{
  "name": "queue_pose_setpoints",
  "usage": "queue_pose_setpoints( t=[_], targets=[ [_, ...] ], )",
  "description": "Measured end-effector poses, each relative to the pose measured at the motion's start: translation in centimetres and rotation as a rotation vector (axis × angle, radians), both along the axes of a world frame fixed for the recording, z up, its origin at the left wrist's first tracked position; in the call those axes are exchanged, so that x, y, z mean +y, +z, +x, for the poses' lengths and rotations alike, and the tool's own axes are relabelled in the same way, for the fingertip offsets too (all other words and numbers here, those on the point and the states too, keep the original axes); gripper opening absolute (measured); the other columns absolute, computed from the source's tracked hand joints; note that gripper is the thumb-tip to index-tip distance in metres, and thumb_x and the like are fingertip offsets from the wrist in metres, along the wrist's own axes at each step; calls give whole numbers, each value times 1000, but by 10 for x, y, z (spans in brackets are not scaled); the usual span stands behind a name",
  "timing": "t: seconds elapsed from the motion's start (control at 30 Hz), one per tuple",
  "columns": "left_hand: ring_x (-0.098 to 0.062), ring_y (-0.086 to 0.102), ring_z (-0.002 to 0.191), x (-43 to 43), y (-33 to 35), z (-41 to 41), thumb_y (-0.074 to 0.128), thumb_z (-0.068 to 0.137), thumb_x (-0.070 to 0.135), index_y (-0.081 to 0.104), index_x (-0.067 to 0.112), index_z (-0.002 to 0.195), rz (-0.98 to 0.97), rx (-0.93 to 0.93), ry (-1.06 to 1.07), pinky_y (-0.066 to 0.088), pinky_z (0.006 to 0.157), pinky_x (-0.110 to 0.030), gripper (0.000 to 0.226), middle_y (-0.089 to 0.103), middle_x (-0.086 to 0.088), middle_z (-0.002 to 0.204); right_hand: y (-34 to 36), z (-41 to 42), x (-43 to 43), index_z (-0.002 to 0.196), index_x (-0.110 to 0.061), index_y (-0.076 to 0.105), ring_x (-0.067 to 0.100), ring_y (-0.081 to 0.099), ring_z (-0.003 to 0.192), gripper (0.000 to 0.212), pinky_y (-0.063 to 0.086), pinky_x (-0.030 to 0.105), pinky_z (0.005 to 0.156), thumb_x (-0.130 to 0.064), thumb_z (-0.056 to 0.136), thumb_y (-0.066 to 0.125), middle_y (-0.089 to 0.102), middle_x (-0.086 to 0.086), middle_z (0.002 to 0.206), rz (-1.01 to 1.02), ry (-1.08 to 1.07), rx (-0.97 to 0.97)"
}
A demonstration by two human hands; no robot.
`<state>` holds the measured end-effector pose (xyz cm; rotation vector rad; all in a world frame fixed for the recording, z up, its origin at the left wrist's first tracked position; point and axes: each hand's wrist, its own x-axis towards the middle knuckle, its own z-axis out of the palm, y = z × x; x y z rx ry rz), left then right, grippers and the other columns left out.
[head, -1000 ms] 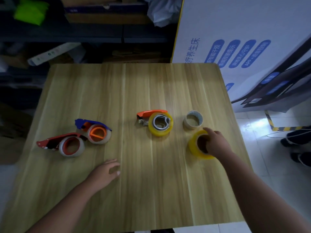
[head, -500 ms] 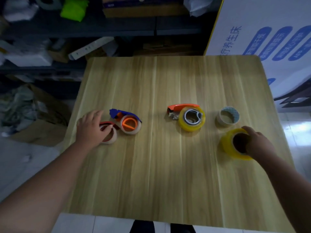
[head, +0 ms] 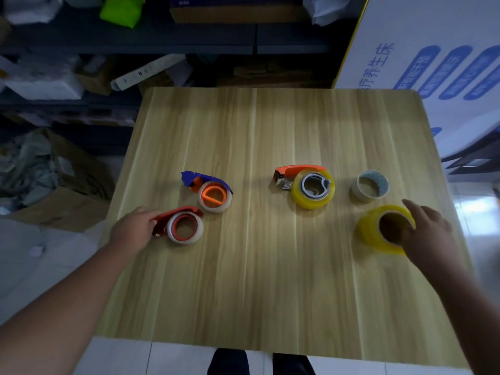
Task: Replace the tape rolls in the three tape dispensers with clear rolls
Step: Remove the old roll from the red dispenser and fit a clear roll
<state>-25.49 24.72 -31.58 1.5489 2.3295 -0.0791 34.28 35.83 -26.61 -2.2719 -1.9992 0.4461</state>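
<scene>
Three tape dispensers lie on the wooden table [head: 270, 280]. My left hand [head: 134, 230] grips the handle end of the red dispenser [head: 181, 226], which carries a clear roll. Just behind it lies the blue dispenser [head: 211, 192] with an orange hub and a clear roll. The orange dispenser [head: 305, 182] in the middle holds a yellow roll. A loose clear roll [head: 370, 185] stands at the right. My right hand [head: 427, 231] rests on a loose yellow roll [head: 378, 228], fingers over its rim and core.
A large white printed board [head: 433, 50] leans at the right of the table. Dark shelves with boxes and bags [head: 135, 36] stand behind. A cardboard box [head: 54, 185] sits on the floor at the left. My shoes [head: 259, 361] show below the front edge.
My left hand went from the bare table front to the red dispenser and took hold of its handle. My right hand stays on the yellow roll. The camera has turned left.
</scene>
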Motion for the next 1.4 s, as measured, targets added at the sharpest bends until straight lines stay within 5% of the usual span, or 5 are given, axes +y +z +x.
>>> queue_pose_setpoints(
  t=[0.23,0.4,0.7,1.23,1.4],
  targets=[
    [-15,57,87,-25,6,87,52,94,22,65,32,119,-4,-98,-106,47,66,-30,30,59,7,98,3,-51,-51,121,-7,66,43,51,113,46,40,56,99,-8,75,61,62,19,121,285,208,101],
    [-14,55,91,-24,4,146,49,96,26,62,35,122,-10,-137,-215,42,65,-29,31,56,8,98,-12,-105,-96,117,-14,69,33,61,106,41,48,43,89,-3,77,73,67,8,116,42,325,243],
    [-16,56,96,4,-1,239,44,98,31,61,31,122,5,-250,-351,51,75,-36,30,57,7,105,-51,-162,-121,154,-24,18,20,48,128,98,49,32,90,-68,79,63,30,-5,156,-411,313,195],
    [-17,62,94,-5,-5,249,43,96,36,39,25,142,58,-189,-199,55,71,-33,48,56,2,124,-63,-178,-116,149,-33,23,26,45,124,85,54,36,81,-69,80,58,35,1,144,-361,292,62],
    [-14,61,100,-8,-7,235,53,95,35,56,25,127,40,-453,-140,54,80,-34,34,57,7,118,-63,-181,-115,148,-28,23,26,45,124,85,53,37,79,-65,80,60,34,3,143,-361,269,53]
  ],
)
